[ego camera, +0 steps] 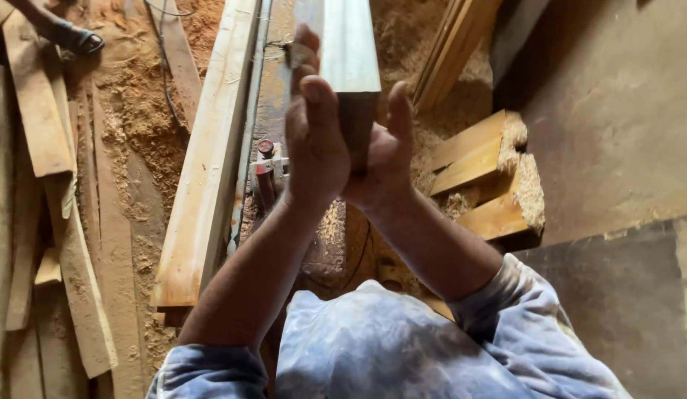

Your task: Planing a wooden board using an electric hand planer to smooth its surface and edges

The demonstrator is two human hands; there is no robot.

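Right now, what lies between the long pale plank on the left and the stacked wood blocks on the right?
In the head view, both hands, left hand and right hand, clasp a squared timber post there, between plank and blocks. Sawdust lies beneath.

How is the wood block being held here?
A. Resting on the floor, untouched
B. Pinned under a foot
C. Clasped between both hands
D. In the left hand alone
C: the left hand and right hand press against opposite sides of the block, which is raised above the sawdust-covered floor.
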